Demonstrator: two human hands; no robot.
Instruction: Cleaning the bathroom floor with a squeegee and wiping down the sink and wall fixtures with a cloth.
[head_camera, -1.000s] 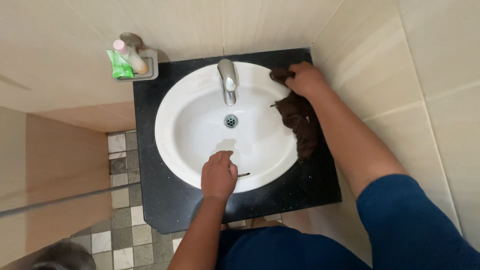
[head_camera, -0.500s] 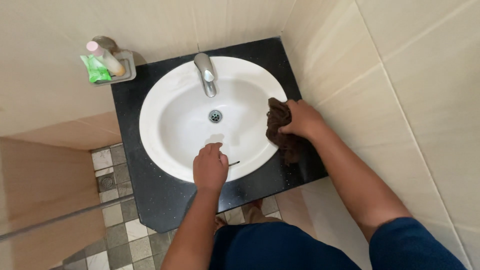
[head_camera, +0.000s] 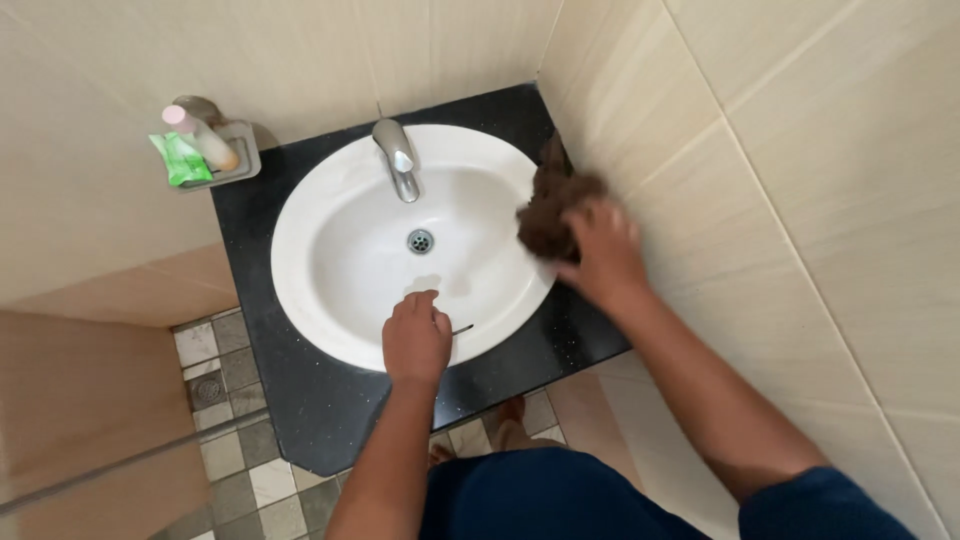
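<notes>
Black tabletop (head_camera: 300, 400) with white basin (head_camera: 340, 290): right hand (head_camera: 600, 255) clamped on brown cloth (head_camera: 550, 210) at right rim, left hand (head_camera: 415, 340) closed at front rim.

Right hand (head_camera: 598, 250) on blurred, probably brown cloth (head_camera: 553, 208) at basin (head_camera: 330, 290) rim.

This was a small home bathroom, pretty clearly. A white oval washbasin (head_camera: 340, 270) with a chrome tap (head_camera: 397, 160) sat in a black counter (head_camera: 300, 400), hemmed by beige wall tiles (head_camera: 800, 150). A wall-mounted soap holder (head_camera: 215, 160) held toiletries above mosaic floor tiles (head_camera: 225, 440).
</notes>
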